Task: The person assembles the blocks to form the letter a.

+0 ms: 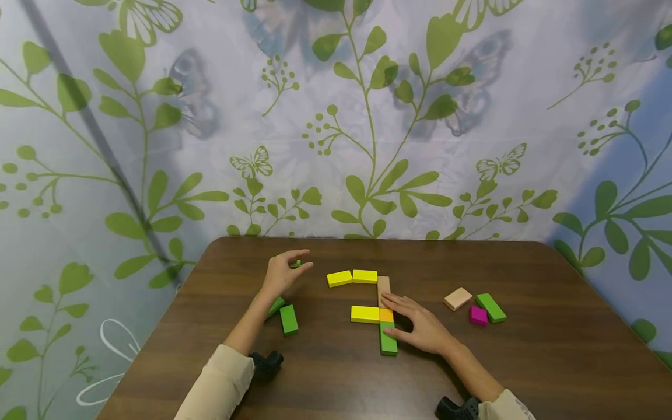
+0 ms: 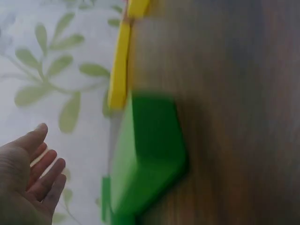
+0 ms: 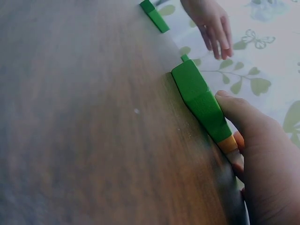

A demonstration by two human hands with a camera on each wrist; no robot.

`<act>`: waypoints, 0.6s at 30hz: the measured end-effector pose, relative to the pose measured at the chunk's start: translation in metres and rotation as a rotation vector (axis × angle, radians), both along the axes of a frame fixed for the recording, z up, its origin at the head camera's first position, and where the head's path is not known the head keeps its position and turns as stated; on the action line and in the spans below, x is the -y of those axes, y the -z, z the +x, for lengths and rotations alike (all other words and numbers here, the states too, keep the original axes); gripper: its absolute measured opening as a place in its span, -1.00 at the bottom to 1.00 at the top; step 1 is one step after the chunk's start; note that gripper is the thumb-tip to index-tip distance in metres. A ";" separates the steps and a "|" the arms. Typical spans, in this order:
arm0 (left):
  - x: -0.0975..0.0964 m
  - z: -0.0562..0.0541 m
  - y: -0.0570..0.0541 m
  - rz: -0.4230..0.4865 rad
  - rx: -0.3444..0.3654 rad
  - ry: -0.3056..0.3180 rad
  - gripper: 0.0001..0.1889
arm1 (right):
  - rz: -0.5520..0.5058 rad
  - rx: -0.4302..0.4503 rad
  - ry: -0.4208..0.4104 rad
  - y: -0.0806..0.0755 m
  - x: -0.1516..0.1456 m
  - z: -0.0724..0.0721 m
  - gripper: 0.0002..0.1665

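My right hand lies over a line of blocks, its fingertips on the plain wooden block and its thumb at the green block. Between those two sits an orange block. A yellow block meets the line from the left; two more yellow blocks, a near one and a farther one, run left from its far end. My left hand is held above the table with thumb and fingers apart, nothing between them. Just beyond them shows a small green block.
Near the left forearm lie two green blocks, one upright in view, the other partly hidden by the arm. On the right are a wooden block, a magenta block and a green block. A leaf-patterned cloth hangs behind the table.
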State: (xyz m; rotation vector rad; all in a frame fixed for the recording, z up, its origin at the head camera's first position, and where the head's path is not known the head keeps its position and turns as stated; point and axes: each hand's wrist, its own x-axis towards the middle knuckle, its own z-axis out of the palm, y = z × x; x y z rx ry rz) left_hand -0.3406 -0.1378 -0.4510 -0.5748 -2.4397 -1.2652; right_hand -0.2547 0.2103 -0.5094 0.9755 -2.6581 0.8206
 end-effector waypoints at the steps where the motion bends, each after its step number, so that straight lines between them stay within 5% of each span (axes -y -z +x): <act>1: 0.005 -0.004 0.003 0.006 0.010 -0.012 -0.60 | 0.001 -0.006 -0.003 0.001 -0.001 0.000 -0.21; 9: 0.036 -0.025 0.024 -0.016 0.018 -0.117 -0.58 | 0.000 -0.013 -0.008 0.005 -0.006 0.003 -0.20; 18: 0.047 -0.027 0.038 -0.049 0.158 -0.178 -0.49 | -0.003 -0.025 -0.022 0.007 -0.010 0.004 -0.21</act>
